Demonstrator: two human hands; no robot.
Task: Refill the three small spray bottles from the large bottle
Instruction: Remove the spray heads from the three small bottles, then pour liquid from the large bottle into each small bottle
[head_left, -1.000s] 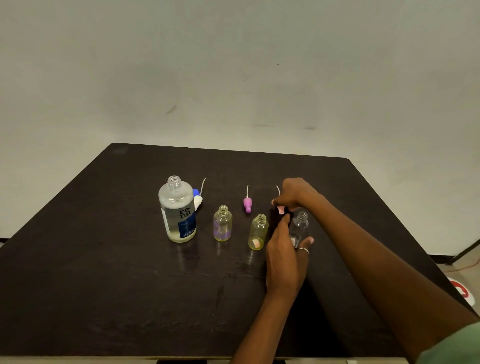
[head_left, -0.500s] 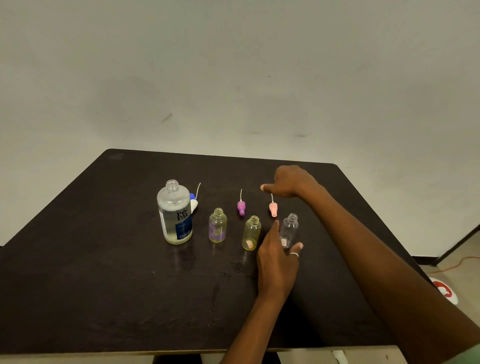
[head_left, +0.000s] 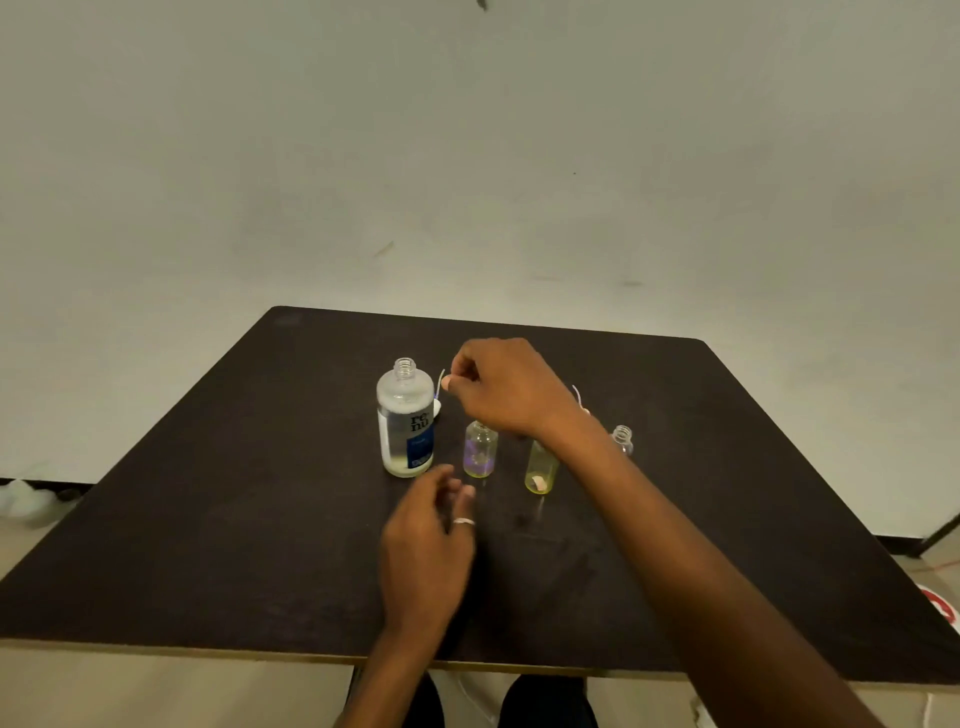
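The large clear bottle (head_left: 405, 415) stands uncapped at the left of the row on the black table (head_left: 208, 519). To its right stand three uncapped small bottles: a purple-tinted bottle (head_left: 480, 451), a yellow bottle (head_left: 541, 467) and a clear bottle (head_left: 622, 439), which my forearm partly hides. My right hand (head_left: 506, 387) reaches across above the small bottles with curled fingers. Its thumb tip sits at the thin tube of the blue-and-white spray cap (head_left: 438, 405) lying beside the large bottle; I cannot tell whether it pinches the tube. My left hand (head_left: 426, 540) hovers in front of the bottles, fingers loosely curled, holding nothing.
The tube of a pink spray cap (head_left: 576, 395) shows behind my right forearm; the purple cap is hidden under my right hand. A wall stands behind the table. The near table edge (head_left: 260, 652) is close to my body.
My right hand has swung left from the pink cap to the blue-and-white cap by the large bottle. My left hand left the clear bottle and moved left, in front of the purple-tinted bottle.
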